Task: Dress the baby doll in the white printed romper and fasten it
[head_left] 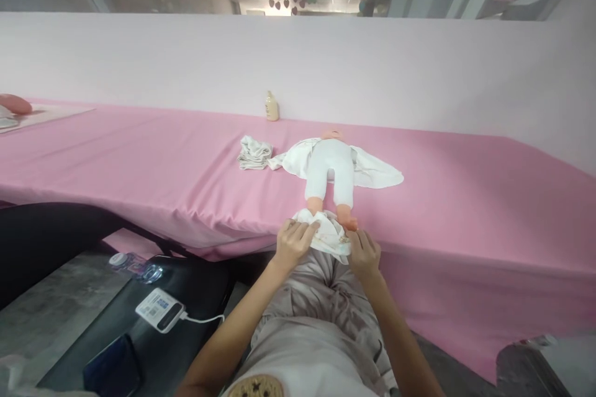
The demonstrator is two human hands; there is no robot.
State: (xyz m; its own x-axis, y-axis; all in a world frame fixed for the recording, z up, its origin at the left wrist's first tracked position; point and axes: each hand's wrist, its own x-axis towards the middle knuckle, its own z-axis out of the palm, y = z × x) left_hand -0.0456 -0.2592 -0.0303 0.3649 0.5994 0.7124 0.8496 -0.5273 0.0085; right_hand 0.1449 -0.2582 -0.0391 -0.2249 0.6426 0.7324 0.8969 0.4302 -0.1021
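A baby doll in white leggings lies on its back on a pink-covered table, its feet toward me. Just past its feet, a bunched white cloth garment with small prints spans between my hands. My left hand is closed on the garment's left side, near one foot. On the other side my right hand pinches its right edge, beside the doll's bare foot. The garment's exact kind is hard to tell. A spread white top lies under and beside the doll's upper body.
Folded cloths lie left of the doll, and a pump bottle stands by the wall. At lower left, a black seat holds a water bottle, a white device with a cable and a dark phone. The pink tablecloth hangs over the table's front edge.
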